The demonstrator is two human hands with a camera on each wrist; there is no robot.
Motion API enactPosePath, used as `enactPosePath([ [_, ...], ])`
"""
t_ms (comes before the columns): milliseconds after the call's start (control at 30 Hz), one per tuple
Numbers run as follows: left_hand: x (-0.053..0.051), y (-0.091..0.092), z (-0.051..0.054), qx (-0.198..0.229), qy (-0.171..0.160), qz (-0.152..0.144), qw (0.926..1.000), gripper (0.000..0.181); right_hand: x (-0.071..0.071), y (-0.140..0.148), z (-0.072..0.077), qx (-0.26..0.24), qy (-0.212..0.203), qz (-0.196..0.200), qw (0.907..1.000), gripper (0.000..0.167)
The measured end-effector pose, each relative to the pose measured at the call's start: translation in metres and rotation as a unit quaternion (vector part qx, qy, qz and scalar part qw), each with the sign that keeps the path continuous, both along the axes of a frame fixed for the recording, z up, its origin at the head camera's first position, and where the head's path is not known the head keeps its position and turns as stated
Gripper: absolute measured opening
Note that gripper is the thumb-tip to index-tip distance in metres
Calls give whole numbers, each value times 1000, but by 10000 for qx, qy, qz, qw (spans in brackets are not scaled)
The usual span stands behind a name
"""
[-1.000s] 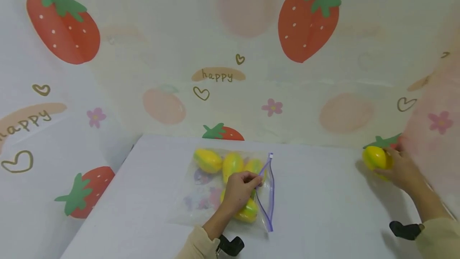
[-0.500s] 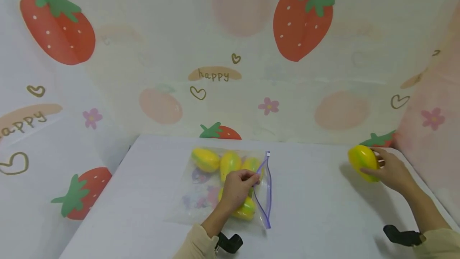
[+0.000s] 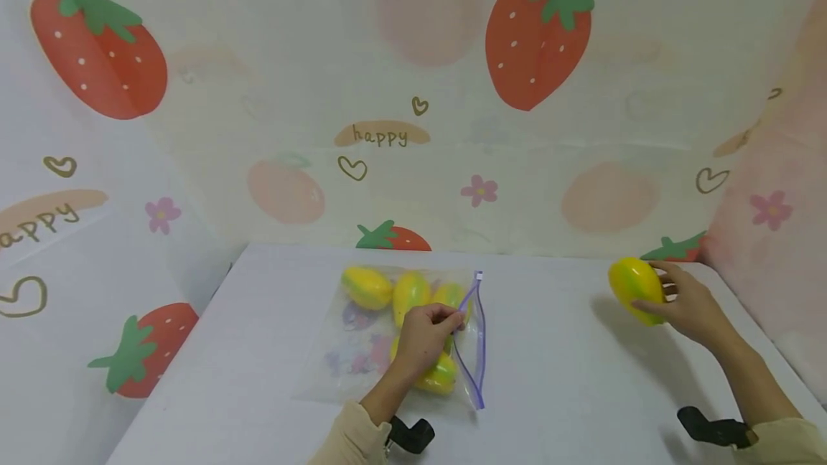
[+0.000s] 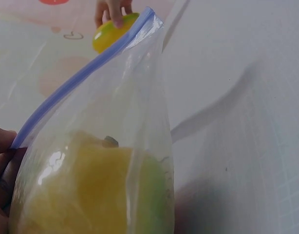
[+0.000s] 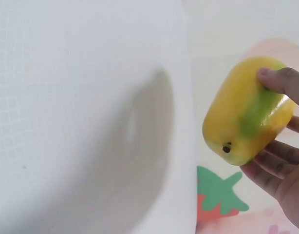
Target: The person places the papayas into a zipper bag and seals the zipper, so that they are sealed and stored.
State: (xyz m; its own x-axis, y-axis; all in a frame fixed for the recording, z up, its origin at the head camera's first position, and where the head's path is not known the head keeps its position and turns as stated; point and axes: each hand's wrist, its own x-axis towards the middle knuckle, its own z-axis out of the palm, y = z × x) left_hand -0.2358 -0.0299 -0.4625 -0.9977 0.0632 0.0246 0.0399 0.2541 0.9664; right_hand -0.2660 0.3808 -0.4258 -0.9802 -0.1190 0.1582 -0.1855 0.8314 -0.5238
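A clear zip bag [image 3: 323, 379] with a purple zip edge [image 3: 482, 350] lies on the white table, its mouth facing right and parted. Inside are several yellow-green mangoes [image 3: 367, 288]. My left hand [image 3: 423, 339] pinches the bag's upper rim between thumb and fingers, and partly covers the mangoes beneath it. Toward the table's right side, my right hand [image 3: 688, 303] holds another mango [image 3: 633, 289] above the surface. In the right wrist view, the thumb lies on one side of this mango [image 5: 247, 107] and the fingers on the other, with its dark stem end showing.
The white table [image 3: 549, 379] reaches back to a wall [image 3: 413, 185] printed with strawberries, hearts and flowers. A black wrist-worn device [image 3: 412, 436] shows at the left wrist and another black device [image 3: 711, 428] at the right. The right wall [image 3: 782, 257] is pink.
My right hand has carried the mango leftward from the table's far right edge. My left hand keeps its pinch on the bag rim. The whole head view has shifted slightly.
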Motion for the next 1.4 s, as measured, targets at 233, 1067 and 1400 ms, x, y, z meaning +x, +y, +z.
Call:
enactPosePath([
  [233, 0, 0, 1, -64, 12, 22, 10000, 19, 7, -11, 0, -237, 58, -68, 9997, 77],
  [1067, 1, 0, 4, -21, -17, 2, 10000, 20, 19, -45, 1, -340, 105, 363, 9987, 69],
  [1400, 1, 0, 3, 27, 14, -8, 10000, 22, 28, -64, 2, -532, 124, 540, 9970, 68],
])
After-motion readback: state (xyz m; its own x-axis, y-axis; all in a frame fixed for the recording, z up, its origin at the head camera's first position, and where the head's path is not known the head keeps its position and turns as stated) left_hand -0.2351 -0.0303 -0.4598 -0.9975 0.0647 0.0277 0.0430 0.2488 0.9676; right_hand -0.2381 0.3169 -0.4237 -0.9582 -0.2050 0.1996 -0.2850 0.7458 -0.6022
